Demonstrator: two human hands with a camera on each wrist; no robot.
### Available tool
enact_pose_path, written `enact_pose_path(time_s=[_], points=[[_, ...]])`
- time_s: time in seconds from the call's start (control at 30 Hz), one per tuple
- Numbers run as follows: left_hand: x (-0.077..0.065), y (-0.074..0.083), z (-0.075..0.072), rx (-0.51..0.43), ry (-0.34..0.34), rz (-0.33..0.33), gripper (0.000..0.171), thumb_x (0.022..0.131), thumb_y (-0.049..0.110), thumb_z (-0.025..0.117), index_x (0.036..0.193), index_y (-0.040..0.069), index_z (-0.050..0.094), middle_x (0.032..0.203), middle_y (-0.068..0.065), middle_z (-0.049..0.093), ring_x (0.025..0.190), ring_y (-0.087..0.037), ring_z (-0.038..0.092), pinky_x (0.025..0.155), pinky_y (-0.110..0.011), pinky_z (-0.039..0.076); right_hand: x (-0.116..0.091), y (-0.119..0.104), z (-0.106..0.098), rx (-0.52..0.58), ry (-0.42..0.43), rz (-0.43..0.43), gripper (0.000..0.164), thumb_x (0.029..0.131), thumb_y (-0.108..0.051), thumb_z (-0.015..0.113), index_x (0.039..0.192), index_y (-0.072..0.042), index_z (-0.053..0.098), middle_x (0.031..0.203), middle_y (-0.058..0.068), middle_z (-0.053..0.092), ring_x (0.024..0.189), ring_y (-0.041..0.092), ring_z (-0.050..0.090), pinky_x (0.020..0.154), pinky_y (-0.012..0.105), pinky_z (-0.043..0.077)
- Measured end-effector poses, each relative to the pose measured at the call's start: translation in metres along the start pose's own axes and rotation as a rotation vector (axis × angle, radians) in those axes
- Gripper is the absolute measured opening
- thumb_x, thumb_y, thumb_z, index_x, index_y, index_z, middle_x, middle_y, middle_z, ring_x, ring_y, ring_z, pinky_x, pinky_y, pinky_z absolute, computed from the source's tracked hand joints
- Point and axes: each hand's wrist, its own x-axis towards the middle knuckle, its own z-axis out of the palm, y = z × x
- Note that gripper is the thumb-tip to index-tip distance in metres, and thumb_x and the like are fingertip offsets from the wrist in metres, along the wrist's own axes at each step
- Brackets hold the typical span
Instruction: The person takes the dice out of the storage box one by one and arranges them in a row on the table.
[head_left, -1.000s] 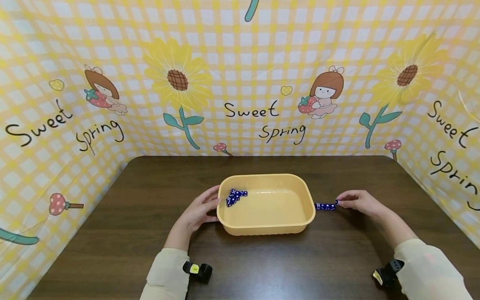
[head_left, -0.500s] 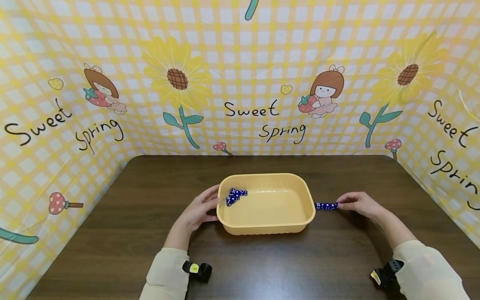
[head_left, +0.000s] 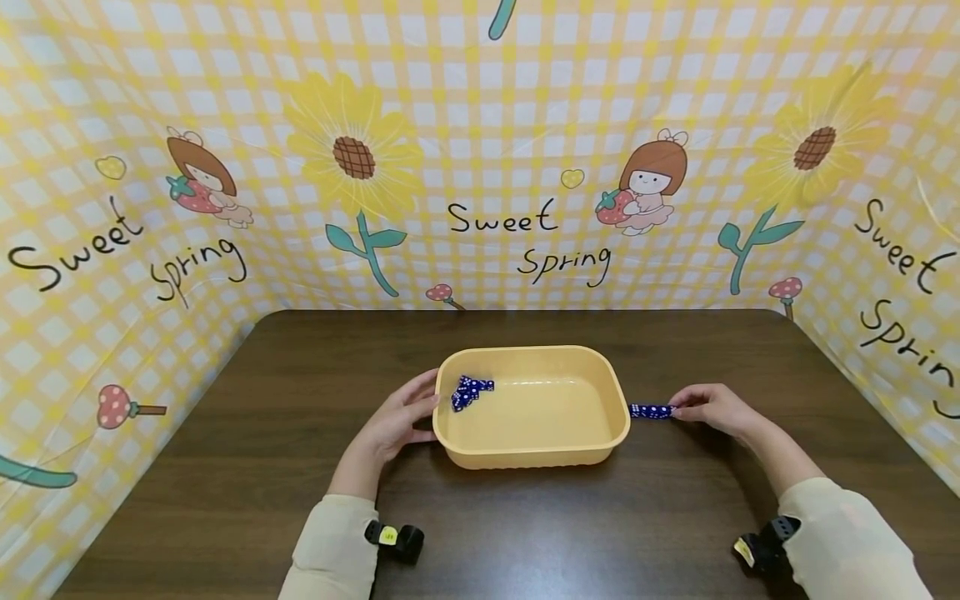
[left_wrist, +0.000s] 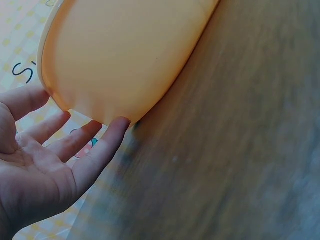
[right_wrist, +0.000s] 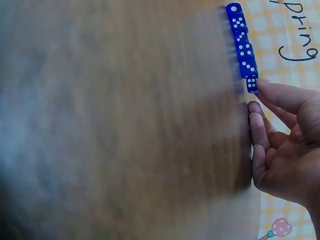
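Observation:
A yellow plastic basin (head_left: 547, 421) stands mid-table with a cluster of blue dice (head_left: 467, 395) at its left end. Against that end wall rests my left hand (head_left: 395, 423), its fingers spread and fairly straight; in the left wrist view the fingertips touch the basin (left_wrist: 125, 55). Outside the basin's right side, a straight row of blue dice with white dots (head_left: 648, 412) lies on the table. My right hand (head_left: 711, 410) pinches the die (right_wrist: 252, 85) at the row's right end between thumb and forefinger. The other fingers curl loosely near the tabletop.
The dark wooden table (head_left: 525, 533) extends around the basin. A yellow checked cloth (head_left: 510, 125) with printed flowers hangs behind and at both sides. Black wrist cameras sit on the left sleeve (head_left: 330, 542) and the right sleeve (head_left: 847, 542).
My right hand has brought its die leftward, from a small gap to contact with the row, and shifted slightly further left. The left hand and basin have stayed put.

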Motion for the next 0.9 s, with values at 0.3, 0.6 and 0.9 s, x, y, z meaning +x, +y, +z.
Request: enact_pose_path(time_s=[0.3, 0.6, 0.9], points=[[-0.001, 0.001, 0.000, 0.001, -0.005, 0.000, 0.049, 0.088, 0.008, 0.047, 0.134, 0.015, 0.030, 0.133, -0.016, 0.032, 0.113, -0.034, 0.037, 0.071, -0.048, 0.044, 0.000, -0.003, 0.002, 0.010, 0.006, 0.003, 0.023, 0.078, -0.008, 0.062, 0.093, 0.009, 0.059, 0.080, 0.008, 0.057, 0.071, 0.015, 0.050, 0.062, 0.028, 0.043], [-0.002, 0.002, 0.000, 0.004, -0.022, 0.008, 0.050, 0.088, 0.007, 0.047, 0.134, 0.013, 0.028, 0.133, -0.018, 0.031, 0.114, -0.036, 0.036, 0.073, -0.049, 0.043, 0.000, -0.007, 0.000, 0.023, 0.030, 0.060, 0.033, 0.079, -0.015, 0.063, 0.100, 0.009, 0.056, 0.083, 0.007, 0.059, 0.074, 0.018, 0.054, 0.065, 0.032, 0.043], [-0.002, 0.000, -0.001, 0.002, -0.009, 0.012, 0.050, 0.088, 0.007, 0.047, 0.134, 0.014, 0.030, 0.132, -0.017, 0.033, 0.111, -0.035, 0.039, 0.071, -0.048, 0.044, 0.007, -0.028, -0.014, 0.019, 0.012, 0.062, 0.042, 0.082, -0.021, 0.059, 0.109, 0.011, 0.050, 0.096, 0.016, 0.058, 0.086, 0.030, 0.054, 0.072, 0.039, 0.043]])
